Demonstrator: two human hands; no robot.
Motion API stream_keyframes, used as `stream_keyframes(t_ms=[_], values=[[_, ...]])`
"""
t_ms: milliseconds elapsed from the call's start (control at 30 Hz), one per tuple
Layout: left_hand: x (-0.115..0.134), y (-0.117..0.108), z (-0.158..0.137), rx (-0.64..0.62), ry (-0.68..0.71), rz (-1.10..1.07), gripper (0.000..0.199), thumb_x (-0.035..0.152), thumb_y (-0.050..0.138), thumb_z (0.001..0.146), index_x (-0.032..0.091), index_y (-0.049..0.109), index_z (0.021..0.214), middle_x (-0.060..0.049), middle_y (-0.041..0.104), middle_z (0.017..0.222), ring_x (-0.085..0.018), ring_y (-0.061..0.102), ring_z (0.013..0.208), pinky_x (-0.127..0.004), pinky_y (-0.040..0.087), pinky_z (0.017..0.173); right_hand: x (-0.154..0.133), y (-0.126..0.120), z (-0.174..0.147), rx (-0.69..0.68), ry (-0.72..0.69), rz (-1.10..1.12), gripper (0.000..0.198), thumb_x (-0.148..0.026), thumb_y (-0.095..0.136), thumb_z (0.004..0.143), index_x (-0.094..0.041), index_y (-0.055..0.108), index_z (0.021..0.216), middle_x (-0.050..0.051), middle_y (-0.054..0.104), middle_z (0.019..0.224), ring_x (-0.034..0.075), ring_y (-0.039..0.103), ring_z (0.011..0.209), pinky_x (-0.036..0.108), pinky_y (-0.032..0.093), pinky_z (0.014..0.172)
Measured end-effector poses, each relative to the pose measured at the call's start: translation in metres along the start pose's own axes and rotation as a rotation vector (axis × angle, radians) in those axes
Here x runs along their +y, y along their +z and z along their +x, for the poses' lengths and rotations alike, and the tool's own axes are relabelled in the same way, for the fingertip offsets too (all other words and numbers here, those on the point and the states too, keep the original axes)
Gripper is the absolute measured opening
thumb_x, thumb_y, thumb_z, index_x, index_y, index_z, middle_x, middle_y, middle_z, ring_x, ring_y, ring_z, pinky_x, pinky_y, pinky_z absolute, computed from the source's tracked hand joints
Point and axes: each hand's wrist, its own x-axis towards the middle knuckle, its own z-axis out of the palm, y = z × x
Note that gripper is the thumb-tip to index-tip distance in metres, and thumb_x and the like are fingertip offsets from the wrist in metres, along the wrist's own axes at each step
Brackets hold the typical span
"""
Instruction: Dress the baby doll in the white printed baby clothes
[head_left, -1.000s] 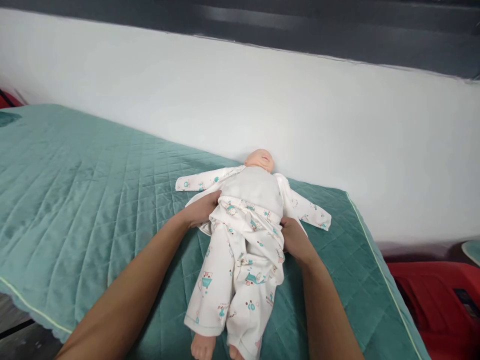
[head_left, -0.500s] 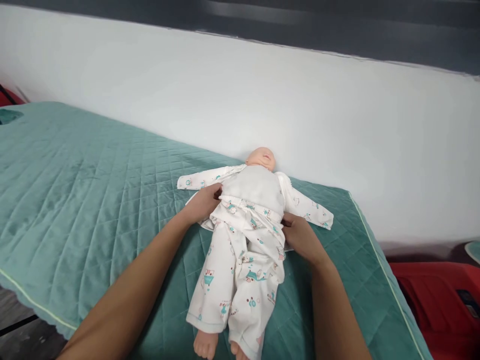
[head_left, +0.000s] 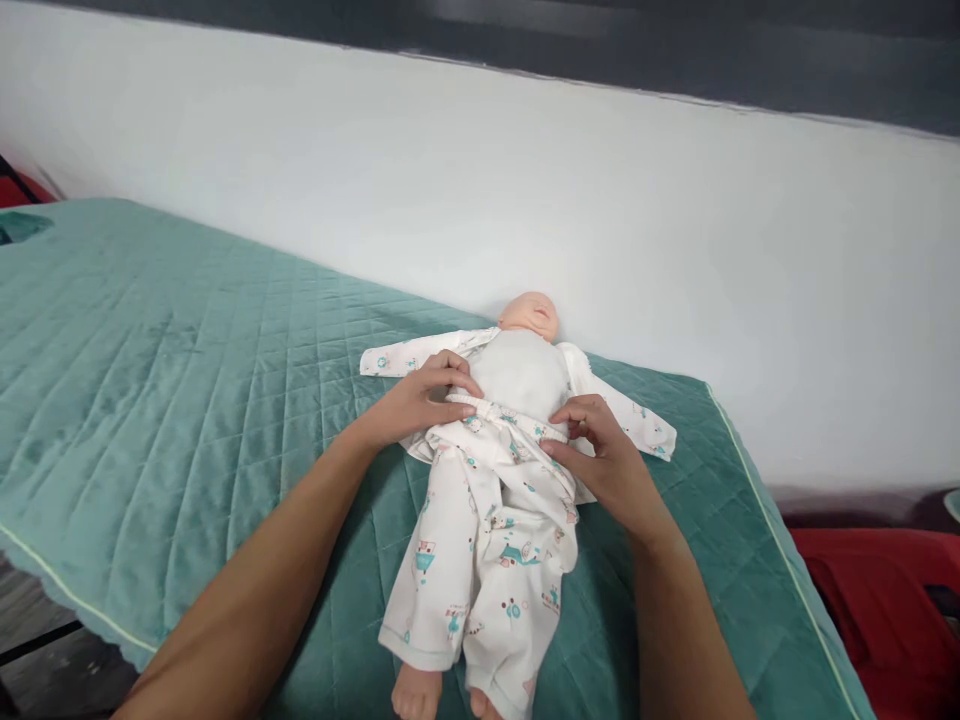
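A baby doll [head_left: 531,312] lies on its back, head toward the wall and bare feet toward me. It has on white printed pants [head_left: 442,540] and a matching long-sleeved top [head_left: 637,415], which hangs open at the sides of the pale torso [head_left: 521,370]. At the waistband's left side, my left hand [head_left: 431,395] pinches the edge between thumb and fingers. My right hand [head_left: 600,450] has the same band between bent fingers and thumb on the right side. The doll's own hands do not show beyond the sleeves.
A green quilted cover [head_left: 187,400] with a pale piped edge lies under the doll. Behind it stands a white wall [head_left: 450,180] with a dark band above. Something red [head_left: 885,600] is beyond the cover's right edge.
Both hands have moved from the sides of the doll's waist inward and up onto the front of the waistband. The view has shifted slightly.
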Motion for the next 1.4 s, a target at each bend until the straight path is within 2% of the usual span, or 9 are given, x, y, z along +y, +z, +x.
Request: stream_keyframes(t_ms=[133,333,433,533,733,867,1000,1233,1400], values=[[0.007,0.006,0.001,-0.003,0.006,0.202,0.019,0.038,0.074,0.08,0.025,0.072,0.093,-0.005,0.046,0.114,-0.023,0.047,0.117,-0.038,0.039,0.106,-0.003,-0.003,0.0,-0.109,0.058,-0.082,0.013,-0.032,0.071,0.083,-0.026,0.061,0.088,0.003,0.049,0.106,0.019,0.05,0.093,0.035,0.043,0.082],[0.013,0.015,0.0,0.009,0.023,0.355,0.02,0.038,0.063,0.088,0.02,0.059,0.08,-0.006,0.053,0.113,-0.021,0.053,0.108,-0.034,0.044,0.094,-0.003,0.0,0.001,-0.101,-0.014,-0.121,0.019,-0.035,0.066,0.086,-0.023,0.055,0.078,0.004,0.053,0.106,0.022,0.052,0.104,0.036,0.04,0.094],[0.014,0.017,0.007,0.015,0.012,0.454,0.021,0.038,0.054,0.093,0.021,0.053,0.081,-0.004,0.059,0.1,-0.02,0.057,0.092,-0.033,0.043,0.083,0.006,0.001,0.002,-0.031,0.025,-0.101,0.022,-0.038,0.063,0.089,-0.023,0.052,0.078,0.002,0.057,0.092,0.019,0.053,0.09,0.033,0.041,0.086],[0.012,0.016,0.026,0.07,-0.101,0.5,0.023,0.042,0.047,0.096,0.022,0.048,0.084,0.0,0.058,0.079,-0.02,0.055,0.073,-0.032,0.037,0.068,0.017,0.003,0.01,0.082,0.155,-0.07,0.028,-0.046,0.06,0.089,-0.023,0.049,0.077,-0.004,0.047,0.069,0.015,0.044,0.068,0.029,0.037,0.068],[-0.006,0.014,0.063,0.059,-0.182,0.098,0.028,0.046,0.056,0.088,0.021,0.048,0.081,0.002,0.052,0.074,-0.016,0.048,0.07,-0.028,0.035,0.064,0.03,0.011,0.031,0.115,0.299,0.271,0.038,-0.058,0.067,0.078,-0.024,0.05,0.081,-0.006,0.045,0.063,0.013,0.039,0.059,0.027,0.034,0.058],[-0.012,0.006,0.051,0.025,-0.34,-0.269,0.036,0.053,0.066,0.079,0.019,0.051,0.079,0.004,0.046,0.069,-0.012,0.041,0.062,-0.025,0.031,0.059,0.035,0.013,0.029,0.228,0.373,0.53,0.043,-0.06,0.07,0.075,-0.024,0.046,0.08,-0.003,0.048,0.068,0.014,0.043,0.059,0.028,0.038,0.056],[-0.013,-0.012,0.035,-0.088,-0.393,-0.302,0.036,0.051,0.07,0.076,0.018,0.056,0.082,0.003,0.05,0.072,-0.012,0.043,0.065,-0.024,0.034,0.061,0.041,0.005,0.024,0.272,0.422,0.532,0.042,-0.058,0.072,0.074,-0.024,0.05,0.079,-0.002,0.052,0.068,0.015,0.046,0.059,0.029,0.039,0.056],[-0.014,-0.027,0.026,-0.266,-0.356,-0.152,0.023,0.039,0.068,0.075,0.02,0.056,0.078,0.002,0.053,0.072,-0.014,0.045,0.066,-0.025,0.035,0.06,0.042,-0.017,0.014,-0.032,0.447,0.182,0.041,-0.058,0.074,0.072,-0.02,0.061,0.075,-0.002,0.061,0.068,0.016,0.052,0.064,0.028,0.04,0.059],[-0.011,-0.024,0.027,-0.239,-0.336,-0.011,0.016,0.026,0.067,0.061,0.021,0.055,0.071,0.001,0.054,0.072,-0.018,0.05,0.07,-0.027,0.039,0.062,0.037,-0.024,0.008,-0.137,0.399,0.148,0.031,-0.05,0.068,0.079,-0.02,0.061,0.081,-0.001,0.063,0.074,0.016,0.054,0.069,0.028,0.042,0.062]])
